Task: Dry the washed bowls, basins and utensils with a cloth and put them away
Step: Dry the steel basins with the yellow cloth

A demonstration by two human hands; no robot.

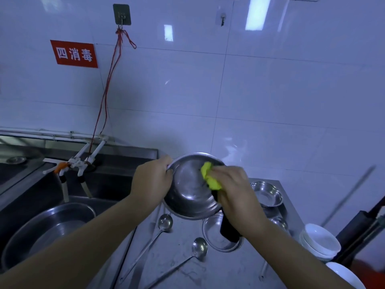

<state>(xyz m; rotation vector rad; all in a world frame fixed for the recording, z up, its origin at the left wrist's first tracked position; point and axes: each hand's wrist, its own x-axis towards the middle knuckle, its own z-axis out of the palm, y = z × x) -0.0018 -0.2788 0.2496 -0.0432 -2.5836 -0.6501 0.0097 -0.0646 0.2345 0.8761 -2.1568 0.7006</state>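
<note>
While they're drying, why hold the steel bowl (191, 190) up in the air, tipped toward them, instead of leaving it on the counter? Well left of the bowl, a big basin (52, 228) just sits in the sink.

Reply: my guess is that the inside faces them that way, so the cloth reaches all of it. The left hand (152, 178) grips the bowl's left rim, fingers curled round it, steadying it. Inside the bowl, on its right side, the yellow cloth (209, 178) is bunched under the right hand (235, 188), fingers bent around it and pressing it to the wall.

Me: and the stuff under the bowl?

Reply: two ladles (165, 221) and a flat steel dish (214, 238) lie on the counter below the bowl, probably waiting their turn. Right of the bowl there's a small steel bowl (267, 193), and further right stacked white bowls (320, 238). Dried or not, can't tell.
</note>
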